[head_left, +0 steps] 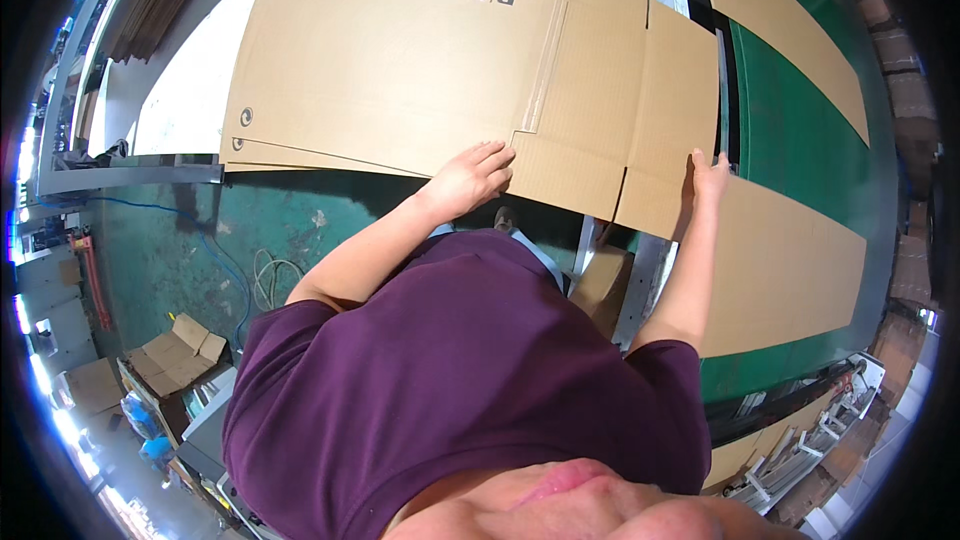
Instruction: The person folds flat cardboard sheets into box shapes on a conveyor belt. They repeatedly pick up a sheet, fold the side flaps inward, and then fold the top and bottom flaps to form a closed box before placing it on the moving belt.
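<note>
A large flattened cardboard box point(390, 70), brown with dark print and creased flaps on its right, lies in front of me. At least one more sheet shows under its near left edge. My left hand point(472, 178) rests on its near edge, fingers stretched out over the board beside a slot. At the right end, my right hand point(709, 180) touches the side edge, its thumb over the board and its fingers apart along the outer side. Neither hand visibly lifts the board; the undersides of both are hidden.
To the right, further cardboard sheets point(785, 265) lie on a green surface point(800, 110). A metal frame point(140, 176) borders the white tabletop on the left. Brown boards point(160, 2) are stacked at the far left. A blue hose point(225, 258) crosses the green floor near an opened carton point(178, 355).
</note>
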Demonstrator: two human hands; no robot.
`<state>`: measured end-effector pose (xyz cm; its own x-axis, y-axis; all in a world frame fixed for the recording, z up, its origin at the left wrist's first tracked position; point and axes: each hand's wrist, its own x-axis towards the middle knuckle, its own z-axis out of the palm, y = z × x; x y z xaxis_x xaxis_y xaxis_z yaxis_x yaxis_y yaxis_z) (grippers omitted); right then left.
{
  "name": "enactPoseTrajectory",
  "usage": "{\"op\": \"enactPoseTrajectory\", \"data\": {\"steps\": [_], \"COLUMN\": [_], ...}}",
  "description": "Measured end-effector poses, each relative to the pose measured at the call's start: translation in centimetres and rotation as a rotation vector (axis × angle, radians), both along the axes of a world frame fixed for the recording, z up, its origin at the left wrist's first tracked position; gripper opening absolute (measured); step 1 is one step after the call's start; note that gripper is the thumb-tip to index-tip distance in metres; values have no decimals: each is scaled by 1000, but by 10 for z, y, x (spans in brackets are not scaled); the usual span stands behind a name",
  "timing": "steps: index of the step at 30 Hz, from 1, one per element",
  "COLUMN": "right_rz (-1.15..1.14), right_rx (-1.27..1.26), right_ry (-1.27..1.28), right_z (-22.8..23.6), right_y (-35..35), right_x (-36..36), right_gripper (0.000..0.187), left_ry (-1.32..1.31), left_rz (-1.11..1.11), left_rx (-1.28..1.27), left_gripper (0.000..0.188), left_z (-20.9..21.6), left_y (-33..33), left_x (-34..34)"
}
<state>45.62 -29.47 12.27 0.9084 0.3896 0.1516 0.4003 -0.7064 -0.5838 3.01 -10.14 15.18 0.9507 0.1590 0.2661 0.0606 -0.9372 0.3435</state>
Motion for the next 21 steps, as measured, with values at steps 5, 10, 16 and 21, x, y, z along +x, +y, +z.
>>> {"op": "enactPoseTrajectory", "data": {"steps": [5, 10, 16, 21], "right_rz": [214, 520, 733, 776], "right_rx": [320, -53, -384, -394], "right_ry": [510, 142, -97, -88], "right_z": [25, 180, 65, 25], "right_y": [-10, 92, 203, 213], "right_x": [48, -105, -212, -218], "right_gripper": [54, 37, 20, 24], "left_ry": [-1, -19, -71, -146], "left_rz": [14, 84, 57, 75], "left_rx": [11, 12, 25, -29], "left_gripper": [47, 42, 35, 34], "left_z": [-4, -13, -15, -22], "left_y": [2, -3, 5, 9], "left_x": [-1, 2, 11, 9]}}
